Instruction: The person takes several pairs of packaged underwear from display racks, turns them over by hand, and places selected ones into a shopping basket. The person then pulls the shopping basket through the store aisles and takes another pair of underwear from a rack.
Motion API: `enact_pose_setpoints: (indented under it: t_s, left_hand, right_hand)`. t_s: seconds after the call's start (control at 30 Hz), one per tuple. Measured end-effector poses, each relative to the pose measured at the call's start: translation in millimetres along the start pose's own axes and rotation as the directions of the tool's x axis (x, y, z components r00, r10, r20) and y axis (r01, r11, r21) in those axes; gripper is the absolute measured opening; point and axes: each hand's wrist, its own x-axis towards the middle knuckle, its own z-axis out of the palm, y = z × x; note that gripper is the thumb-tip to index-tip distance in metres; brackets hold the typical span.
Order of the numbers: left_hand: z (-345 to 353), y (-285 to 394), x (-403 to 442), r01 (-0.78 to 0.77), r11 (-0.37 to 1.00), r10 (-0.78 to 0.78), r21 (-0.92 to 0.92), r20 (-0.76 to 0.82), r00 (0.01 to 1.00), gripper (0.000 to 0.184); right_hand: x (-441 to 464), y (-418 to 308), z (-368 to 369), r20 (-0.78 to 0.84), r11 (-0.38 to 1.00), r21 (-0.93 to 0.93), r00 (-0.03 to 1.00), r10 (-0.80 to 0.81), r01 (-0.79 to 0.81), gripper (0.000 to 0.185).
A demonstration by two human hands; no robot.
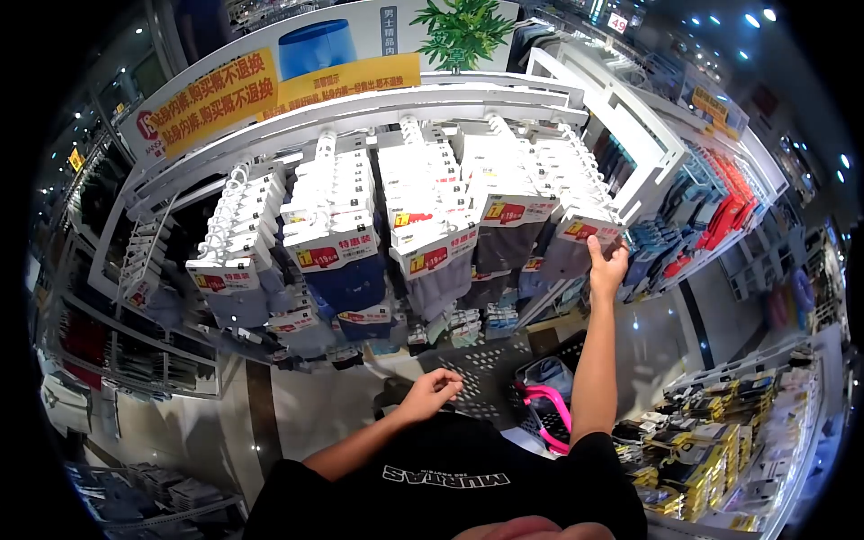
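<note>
Right hand: thumb at right edge of rightmost pack; whether grip clamped, cannot tell. Left hand loosely curled.

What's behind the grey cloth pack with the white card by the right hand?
Behind the grey cloth pack, more white cardboard cards hang in a row. The pack covers most of what hangs below them.

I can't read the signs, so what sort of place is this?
Probably a shop's underwear section: blue and grey fabric garments hang in rows on white cards, with red-and-yellow price labels, and a white printed panel above pictures blue boxer briefs.
</note>
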Motion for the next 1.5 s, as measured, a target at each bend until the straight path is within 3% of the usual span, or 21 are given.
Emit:
enact_pose_setpoints:
  t_s: [0.07, 0.1, 0.2, 0.43, 0.53, 0.67, 0.7, 0.8, 0.87, 0.93, 0.97, 1.0, 1.03, 1.13, 1.17, 1.27, 1.33, 1.4, 1.43, 1.5]
  left_hand:
    - [0.2, 4.1, -1.6, 0.01, 1.0, -0.01, 0.003, -0.015, 1.0, 0.024]
    - [0.1, 4.5, -0.3, 0.012, 1.0, -0.012, 0.01, -0.018, 1.0, 0.024]
    - [1.7, 5.9, 3.5, 0.016, 0.999, -0.016, 0.031, -0.013, 1.0, 0.025]
    - [5.1, 10.3, 11.3, 0.013, 1.0, -0.013, -0.011, 0.0, 1.0, 0.026]
    - [2.9, 9.6, 18.2, -0.044, 0.997, 0.045, -0.056, 0.02, 0.999, 0.027]
    - [12.8, 33.2, 22.7, -0.175, 0.982, 0.177, -0.069, 0.019, 0.984, 0.03]
    - [13.4, 34.0, 25.1, -0.185, 0.982, 0.186, -0.036, 0.037, 0.982, 0.038]
    - [22.7, 67.9, 14.3, -0.325, 0.892, 0.303, 0.313, 0.118, 0.946, 0.044]
    - [22.5, 51.7, 20.8, -0.448, 0.835, 0.389, 0.319, 0.233, 0.891, 0.04]
    - [19.4, 32.6, 19.0, -0.17, 0.953, 0.13, 0.251, 0.168, 0.977, 0.033]
    - [15.7, 21.9, 19.7, -0.171, 0.936, 0.138, 0.308, 0.127, 0.982, 0.028]
    - [23.4, 33.4, 13.4, -0.116, 0.984, 0.106, 0.135, 0.078, 0.991, 0.027]
    - [22.7, 27.0, 15.8, -0.117, 0.99, 0.116, 0.083, 0.026, 0.993, 0.027]
    - [25.8, 26.8, 19.6, -0.031, 0.971, 0.001, -0.237, -0.125, 0.992, 0.027]
    - [20.4, 20.7, 23.7, -0.023, 0.964, -0.013, -0.264, -0.132, 0.991, 0.026]
    - [28.4, 31.6, 30.5, -0.097, 0.915, -0.021, -0.393, -0.285, 0.958, 0.029]
    - [20.0, 26.8, 35.6, -0.122, 0.944, 0.002, -0.306, -0.365, 0.931, 0.032]
    - [14.2, 28.6, 36.9, -0.142, 0.947, 0.012, -0.287, -0.41, 0.912, 0.041]
    - [17.2, 33.3, 36.4, -0.132, 0.95, -0.026, -0.281, -0.497, 0.867, 0.043]
    - [22.2, 39.2, 35.7, -0.116, 0.942, -0.096, -0.314, -0.584, 0.806, 0.046]
  right_hand:
    - [-0.5, 2.9, -10.1, 0.024, 0.997, -0.049, 0.998, 0.066, -0.065, 0.045]
    - [-6.5, -14.2, -9.2, 0.148, 0.968, 0.237, 0.988, 0.055, -0.089, 0.035]
    - [-9.2, -25.1, -15.9, 0.26, 0.927, 0.355, 0.965, 0.029, -0.124, 0.031]
    - [-15.0, -72.6, -39.1, 0.153, 0.799, 0.589, 0.988, 0.034, -0.119, 0.034]
    - [-41.9, -96.7, -46.4, 0.147, 0.76, 0.627, 0.984, 0.1, -0.171, 0.03]
    - [-100.6, -85.6, -41.3, 0.361, 0.717, 0.593, 0.917, 0.17, -0.366, 0.031]
    - [-117.5, -74.2, -37.3, 0.395, 0.711, 0.574, 0.898, 0.195, -0.407, 0.031]
    - [-173.2, -35.8, -22.2, 0.455, 0.648, 0.526, 0.826, 0.333, -0.551, 0.033]
    - [-204.4, -35.1, -7.9, 0.441, 0.575, 0.517, 0.773, 0.455, -0.634, 0.029]
    - [-225.8, -40.0, 1.7, 0.383, 0.643, 0.487, 0.806, 0.45, -0.591, 0.04]
    - [-236.0, -40.1, 4.3, 0.336, 0.685, 0.467, 0.829, 0.447, -0.559, 0.05]
    - [-242.9, -41.3, 4.5, 0.287, 0.726, 0.444, 0.851, 0.44, -0.525, 0.061]
    - [-246.9, -43.3, 1.9, 0.342, 0.744, 0.401, 0.841, 0.42, -0.534, 0.073]
    - [-257.4, -46.3, 3.9, 0.409, 0.897, 0.206, 0.867, 0.285, -0.392, 0.066]
    - [-262.9, -47.5, 7.2, 0.389, 0.92, 0.16, 0.879, 0.276, -0.359, 0.054]
    - [-262.4, -42.0, 2.1, 0.582, 0.93, -0.16, 0.729, 0.359, -0.33, 0.031]
    - [-260.0, -54.4, 8.5, 0.631, 0.965, -0.076, 0.738, 0.24, -0.249, 0.034]
    - [-255.9, -69.9, 10.5, 0.718, 0.982, -0.162, 0.671, 0.182, -0.093, 0.041]
    - [-254.0, -78.6, 14.6, 0.755, 0.982, -0.134, 0.629, 0.186, -0.129, 0.045]
    - [-260.5, -79.2, 20.7, 0.727, 0.988, -0.097, 0.67, 0.151, -0.117, 0.035]
